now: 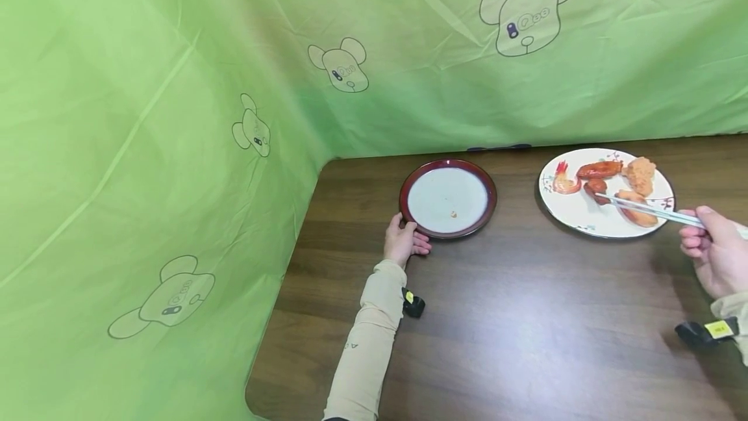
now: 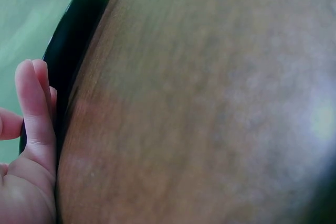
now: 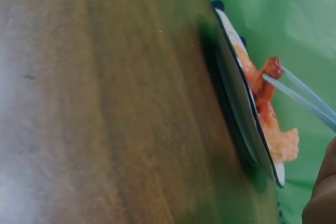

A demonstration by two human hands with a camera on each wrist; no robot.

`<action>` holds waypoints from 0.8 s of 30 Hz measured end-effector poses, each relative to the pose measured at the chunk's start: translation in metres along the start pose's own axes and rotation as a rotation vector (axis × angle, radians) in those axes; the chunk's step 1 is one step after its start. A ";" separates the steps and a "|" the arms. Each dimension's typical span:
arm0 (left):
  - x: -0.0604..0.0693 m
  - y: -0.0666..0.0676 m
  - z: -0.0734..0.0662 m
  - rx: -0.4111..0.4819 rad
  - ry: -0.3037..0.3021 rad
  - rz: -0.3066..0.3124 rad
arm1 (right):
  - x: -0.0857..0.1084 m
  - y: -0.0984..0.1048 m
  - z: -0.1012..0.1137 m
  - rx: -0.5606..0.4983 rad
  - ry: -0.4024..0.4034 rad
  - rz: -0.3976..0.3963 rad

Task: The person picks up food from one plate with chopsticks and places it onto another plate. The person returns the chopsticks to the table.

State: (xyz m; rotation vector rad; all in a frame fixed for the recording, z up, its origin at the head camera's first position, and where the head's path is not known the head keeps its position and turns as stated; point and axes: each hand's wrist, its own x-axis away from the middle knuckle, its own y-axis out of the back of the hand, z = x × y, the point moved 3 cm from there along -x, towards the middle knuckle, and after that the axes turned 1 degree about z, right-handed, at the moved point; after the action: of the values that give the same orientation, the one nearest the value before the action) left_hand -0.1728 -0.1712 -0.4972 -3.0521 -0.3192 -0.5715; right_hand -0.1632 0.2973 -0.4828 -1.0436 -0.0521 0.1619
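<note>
My left hand point(image 1: 402, 241) holds the near-left rim of a round plate point(image 1: 447, 166) with a brown-red edge; a small crumb lies on it. In the left wrist view, the fingers point(image 2: 34, 103) lie against the plate's dark side point(image 2: 73, 32). On the right, my right hand point(image 1: 714, 253) grips a pair of pale chopsticks point(image 1: 654, 210). Their tips are on a small reddish-brown meat piece point(image 1: 595, 188) over the oval white plate point(image 1: 569, 216). The right wrist view shows this piece point(image 3: 272, 68) between the tips, tilted up above the other food.
Also on the oval plate are a shrimp point(image 1: 564, 180), a glazed wing-like piece point(image 1: 600, 169), a crumbly fried piece point(image 1: 641, 175) and a golden-brown piece point(image 1: 637, 208). Green cloth point(image 1: 409, 102) hangs behind and left of the brown wooden table point(image 1: 497, 317).
</note>
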 end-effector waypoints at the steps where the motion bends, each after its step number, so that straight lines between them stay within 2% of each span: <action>1: 0.000 0.000 0.000 0.000 -0.001 -0.001 | 0.001 -0.002 -0.001 0.067 0.009 -0.016; 6: 0.003 -0.001 -0.002 0.007 -0.007 0.000 | 0.005 -0.018 -0.006 0.408 0.061 -0.097; 10: 0.012 -0.002 -0.011 0.021 -0.013 0.011 | 0.008 -0.028 -0.012 0.577 0.118 -0.180; 14: 0.020 -0.002 -0.019 0.034 -0.005 0.023 | 0.012 -0.034 -0.013 0.776 0.107 -0.230; 17: 0.020 -0.003 -0.019 0.029 -0.010 0.016 | 0.014 -0.037 -0.014 0.867 0.084 -0.218; 20: 0.013 -0.002 -0.011 0.021 -0.009 0.006 | 0.016 -0.039 -0.014 0.907 0.077 -0.208; 24: 0.003 -0.001 -0.002 0.006 -0.004 -0.003 | 0.017 -0.042 -0.013 0.967 0.071 -0.236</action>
State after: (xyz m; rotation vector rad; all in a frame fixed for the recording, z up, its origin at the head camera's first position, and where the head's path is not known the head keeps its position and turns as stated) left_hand -0.1711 -0.1700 -0.4945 -3.0482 -0.3248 -0.5644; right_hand -0.1399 0.2681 -0.4543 -0.0732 -0.0264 -0.0707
